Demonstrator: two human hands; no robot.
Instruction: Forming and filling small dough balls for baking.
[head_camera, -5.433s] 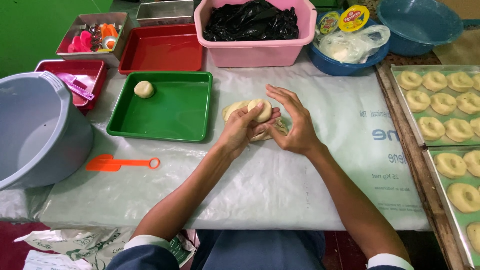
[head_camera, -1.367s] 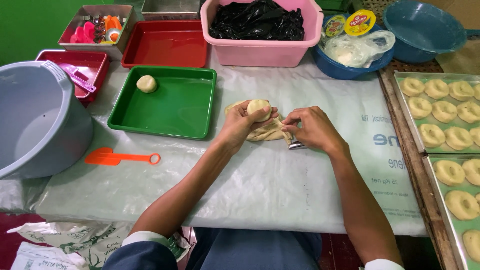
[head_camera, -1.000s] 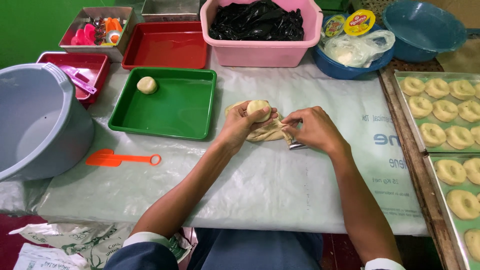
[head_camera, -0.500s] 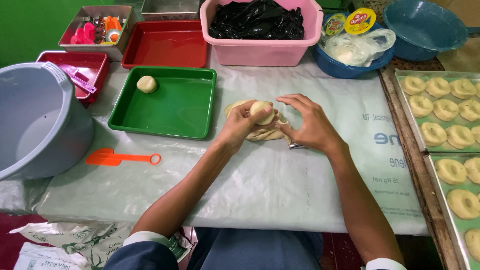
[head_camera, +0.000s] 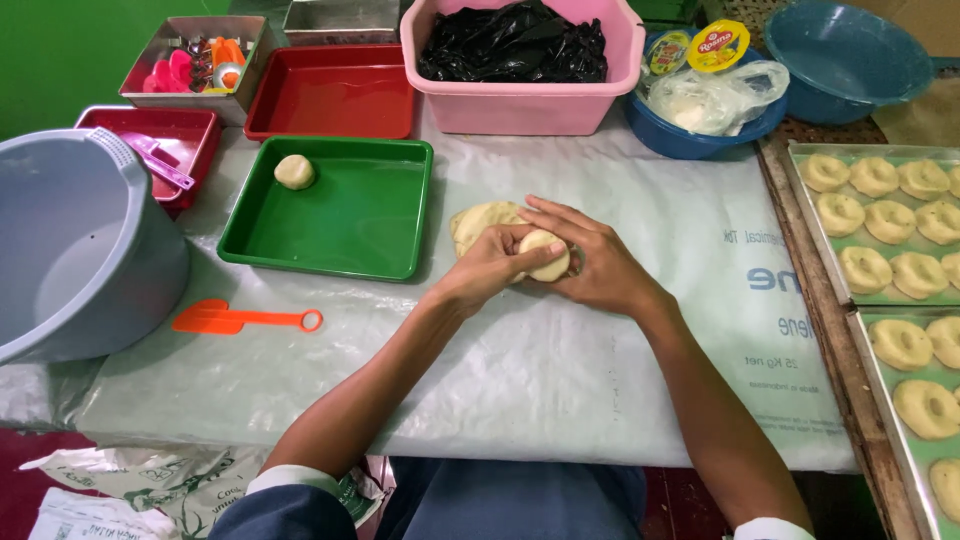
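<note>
A: What do the hands hold?
B: Left hand (head_camera: 490, 272) and right hand (head_camera: 600, 270) cup a pale, smooth dough ball (head_camera: 546, 254), fingers curled on it, above the worktop (head_camera: 560, 370).
A: Any packages?
B: Round yellow-lidded tub (head_camera: 718, 45) in a blue bowl (head_camera: 690, 140), far side.

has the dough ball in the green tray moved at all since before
No. The dough ball sits in the same far-left corner of the green tray as earlier; only the hands have shifted.

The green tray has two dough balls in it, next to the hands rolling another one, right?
Not quite. The head view shows the green tray holding only one dough ball. Both hands do cup another ball beside it.
</note>
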